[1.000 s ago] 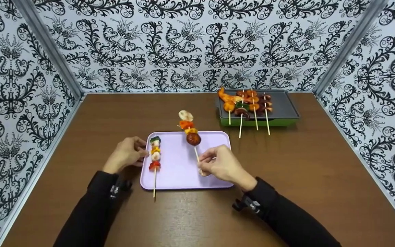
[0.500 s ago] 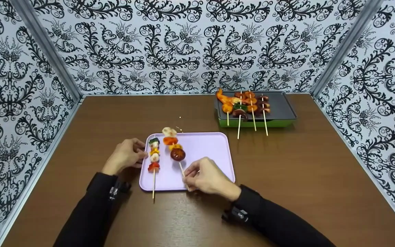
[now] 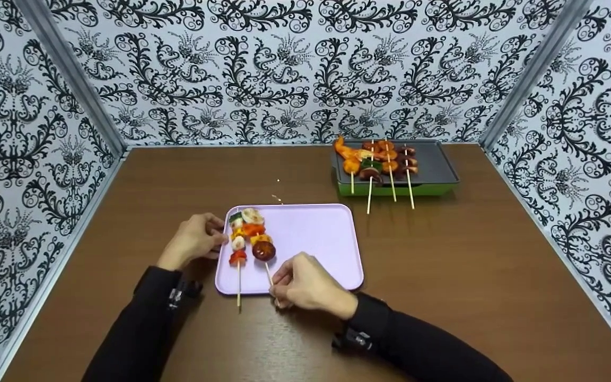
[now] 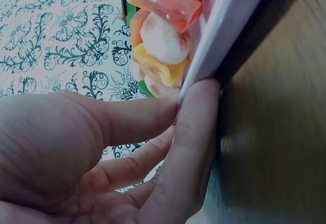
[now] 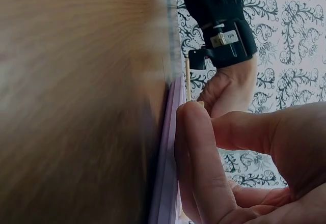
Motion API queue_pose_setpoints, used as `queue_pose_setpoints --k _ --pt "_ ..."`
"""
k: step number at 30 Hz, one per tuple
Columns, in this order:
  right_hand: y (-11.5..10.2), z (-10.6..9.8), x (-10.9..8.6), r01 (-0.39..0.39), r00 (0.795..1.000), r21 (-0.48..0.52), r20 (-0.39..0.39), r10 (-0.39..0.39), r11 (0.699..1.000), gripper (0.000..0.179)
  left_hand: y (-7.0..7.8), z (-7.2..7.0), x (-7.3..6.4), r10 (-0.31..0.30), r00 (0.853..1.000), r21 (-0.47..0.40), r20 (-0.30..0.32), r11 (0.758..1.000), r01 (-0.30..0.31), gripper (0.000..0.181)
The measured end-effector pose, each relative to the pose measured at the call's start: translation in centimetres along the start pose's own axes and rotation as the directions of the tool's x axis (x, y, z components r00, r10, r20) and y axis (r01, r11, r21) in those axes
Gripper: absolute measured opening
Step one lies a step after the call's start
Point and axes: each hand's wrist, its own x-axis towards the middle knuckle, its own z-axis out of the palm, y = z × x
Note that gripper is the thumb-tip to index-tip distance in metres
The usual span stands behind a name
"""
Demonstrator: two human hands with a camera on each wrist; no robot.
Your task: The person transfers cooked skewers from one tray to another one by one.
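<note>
1. Fingers of the left hand (image 3: 193, 241) pinch a tray (image 3: 313, 233) by its rim on the tabletop (image 3: 470, 260).
2. One skewer (image 3: 238, 243) lies along the tray's left side, stick overhanging the near edge.
3. A second skewer (image 3: 263, 251) slants beside it over the tray, stick gripped in fingers of the right hand (image 3: 308, 286).
4. Four skewers (image 3: 407, 162) rest on a grill (image 3: 435, 164).

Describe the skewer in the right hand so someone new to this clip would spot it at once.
In the head view, find the lilac tray on the brown table. Over its left half is the skewer, its stick pinched by the right hand. A round, shiny brown piece sits lowest on it, where the neighbouring skewer has a red piece.
</note>
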Motion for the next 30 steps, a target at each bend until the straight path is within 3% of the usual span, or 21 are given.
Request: queue_pose_setpoints --k 19,30 --pt "-1.5 3.5 1.2 -0.047 0.998 0.114 0.033 0.044 0.992 0.01 -0.5 -0.3 0.0 0.029 0.999 -0.07 0.044 0.997 -0.026 0.035" --pt "-1.5 3.7 1.5 -0.06 0.998 0.109 0.027 0.057 0.992 0.012 -0.5 -0.3 0.2 0.036 0.998 -0.069 0.051 0.997 -0.033 0.036"
